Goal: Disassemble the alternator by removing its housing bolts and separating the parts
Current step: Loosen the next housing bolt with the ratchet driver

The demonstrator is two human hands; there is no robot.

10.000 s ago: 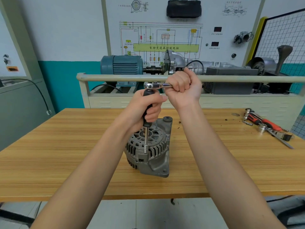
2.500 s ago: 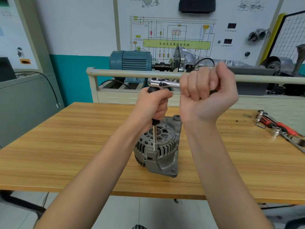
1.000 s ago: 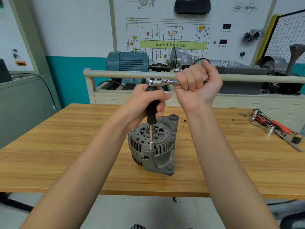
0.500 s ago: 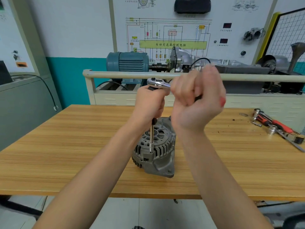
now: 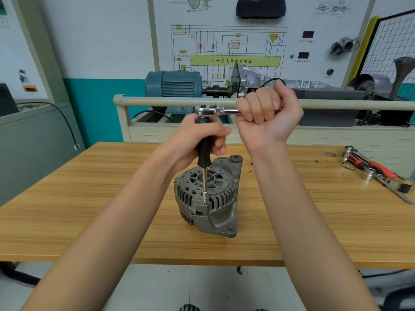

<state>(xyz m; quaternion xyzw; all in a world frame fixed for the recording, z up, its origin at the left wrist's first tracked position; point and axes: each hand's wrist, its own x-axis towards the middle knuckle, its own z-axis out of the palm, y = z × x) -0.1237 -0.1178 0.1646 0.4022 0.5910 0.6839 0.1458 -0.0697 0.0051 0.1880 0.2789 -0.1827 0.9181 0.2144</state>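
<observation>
A grey alternator (image 5: 208,200) stands on the wooden table (image 5: 89,209), slotted face up. A long driver with a black handle (image 5: 204,153) stands upright on it, its steel shaft tip seated at a bolt on the near rim of the housing. My left hand (image 5: 197,142) is wrapped around that black handle. A chrome ratchet (image 5: 211,110) sits across the top of the driver, and my right hand (image 5: 267,113) grips its handle, out to the right. A loosened bolt (image 5: 220,165) sticks up near the alternator's mounting lug.
Red-handled tools and sockets (image 5: 377,173) lie at the table's right end. Behind the table runs a cream rail (image 5: 157,101), with a blue electric motor (image 5: 175,84) and a training board behind it. A grey cabinet (image 5: 33,135) stands to the left.
My right hand has swung the ratchet handle back and forth, now out to the right again. My left hand stays on the driver, and the alternator rocks slightly on the table.
</observation>
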